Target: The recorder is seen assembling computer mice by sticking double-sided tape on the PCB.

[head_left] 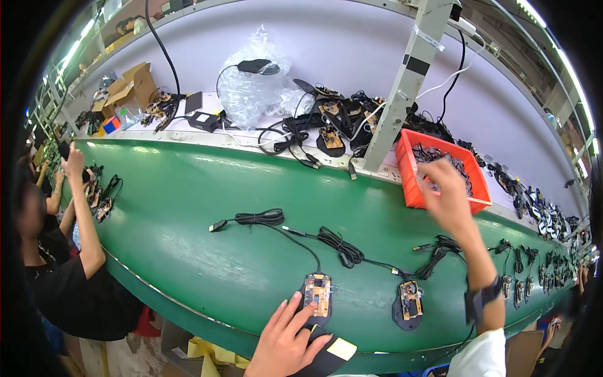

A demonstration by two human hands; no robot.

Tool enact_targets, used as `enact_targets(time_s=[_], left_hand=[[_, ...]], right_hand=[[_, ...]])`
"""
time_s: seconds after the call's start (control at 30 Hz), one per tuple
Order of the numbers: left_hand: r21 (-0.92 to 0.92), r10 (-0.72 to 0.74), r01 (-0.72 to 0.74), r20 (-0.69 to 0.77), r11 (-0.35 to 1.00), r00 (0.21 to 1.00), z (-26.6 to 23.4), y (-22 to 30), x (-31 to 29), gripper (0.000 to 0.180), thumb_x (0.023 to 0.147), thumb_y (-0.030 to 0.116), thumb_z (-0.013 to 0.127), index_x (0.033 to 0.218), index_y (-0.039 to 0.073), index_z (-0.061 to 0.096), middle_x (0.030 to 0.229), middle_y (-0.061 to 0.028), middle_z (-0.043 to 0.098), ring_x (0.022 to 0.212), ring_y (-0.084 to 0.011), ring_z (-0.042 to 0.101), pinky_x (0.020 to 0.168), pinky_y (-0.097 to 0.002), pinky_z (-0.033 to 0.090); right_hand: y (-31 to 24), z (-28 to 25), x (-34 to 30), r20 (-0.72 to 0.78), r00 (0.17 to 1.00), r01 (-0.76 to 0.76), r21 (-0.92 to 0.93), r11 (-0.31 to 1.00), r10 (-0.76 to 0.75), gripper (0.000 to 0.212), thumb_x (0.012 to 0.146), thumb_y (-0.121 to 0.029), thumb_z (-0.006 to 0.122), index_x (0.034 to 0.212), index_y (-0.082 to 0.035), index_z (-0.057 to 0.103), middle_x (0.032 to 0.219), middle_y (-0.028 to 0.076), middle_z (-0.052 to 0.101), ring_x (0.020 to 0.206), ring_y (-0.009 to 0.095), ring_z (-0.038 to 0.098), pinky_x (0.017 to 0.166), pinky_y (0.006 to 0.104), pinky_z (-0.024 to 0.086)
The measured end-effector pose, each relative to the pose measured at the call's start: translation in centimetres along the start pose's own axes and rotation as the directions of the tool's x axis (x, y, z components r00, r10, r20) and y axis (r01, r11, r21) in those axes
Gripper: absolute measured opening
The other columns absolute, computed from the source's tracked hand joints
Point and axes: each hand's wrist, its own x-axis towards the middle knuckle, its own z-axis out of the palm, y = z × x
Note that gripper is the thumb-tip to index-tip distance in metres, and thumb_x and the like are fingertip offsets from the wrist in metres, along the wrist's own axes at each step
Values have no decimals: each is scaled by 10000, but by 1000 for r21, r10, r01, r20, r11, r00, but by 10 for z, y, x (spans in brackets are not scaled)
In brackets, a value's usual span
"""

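Observation:
My left hand (286, 336) rests at the near edge of the green conveyor belt (188, 213), fingers spread, fingertips touching a black mouse base with a bare circuit board (318, 294). A black pad with a yellow sticky note (333, 353) lies under its thumb side. My right hand (447, 195) is raised and blurred, reaching over the orange bin (409, 179) of small dark parts; whether it holds anything cannot be told. A second mouse base with board (409, 301) lies to the right, its coiled black cable (440, 251) trailing behind.
Coiled cables (264, 218) lie mid-belt. Behind the belt a shelf holds a clear plastic bag (254, 81), tangled boards and cables (333, 119), cardboard boxes (129, 81) and a metal post (402, 88). A person in black (69, 276) works at left. More mouse bases (527, 276) line the right.

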Motion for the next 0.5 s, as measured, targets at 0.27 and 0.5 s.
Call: enact_targets(time_s=[0.27, 0.5], left_hand=[[11, 38, -37, -43, 999, 998, 0, 11, 2, 436, 851, 351, 846, 729, -19, 650, 1410, -238, 639, 1351, -440, 590, 1046, -558, 508], [-35, -46, 43, -93, 998, 995, 10, 0, -5, 421, 869, 318, 831, 723, -28, 640, 1419, -277, 622, 1292, -435, 637, 1053, -526, 517]], right_hand=[[-140, 34, -89, 298, 917, 30, 612, 790, -266, 452, 839, -81, 819, 1262, -13, 673, 1062, 158, 656, 950, 343, 668, 818, 430, 574], [-148, 60, -86, 290, 926, 72, 496, 865, -243, 359, 868, -90, 805, 1198, 21, 717, 1018, 147, 653, 945, 315, 659, 796, 412, 574]])
